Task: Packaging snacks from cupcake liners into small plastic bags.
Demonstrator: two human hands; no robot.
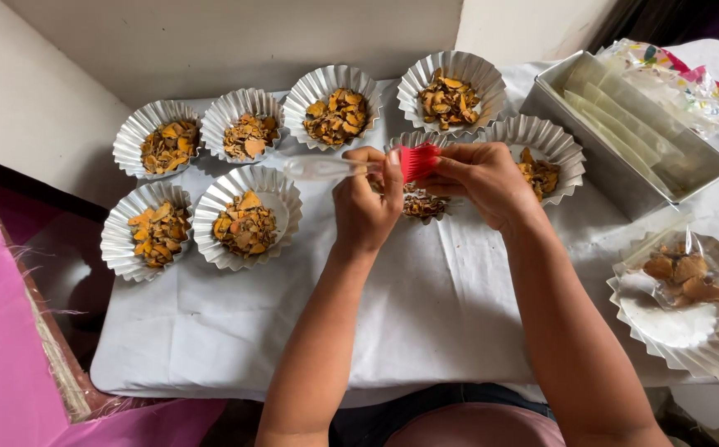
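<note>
My left hand [365,205] grips a pastry brush by its clear handle [322,168], which sticks out to the left. My right hand [485,182] pinches the brush's red silicone bristles [418,159]. Both hands hover over a fluted foil cup [422,203] of orange-brown dried chips, mostly hidden beneath them. Another filled foil cup [541,149] sits just right of my right hand.
Several more foil cups of chips stand on the white cloth [426,306]: a back row [334,106] and two at front left [246,218]. A metal loaf tin [624,136] with pale strips lies at the right, a plastic bag [682,83] behind it. Stacked foil cups [690,310] sit at right.
</note>
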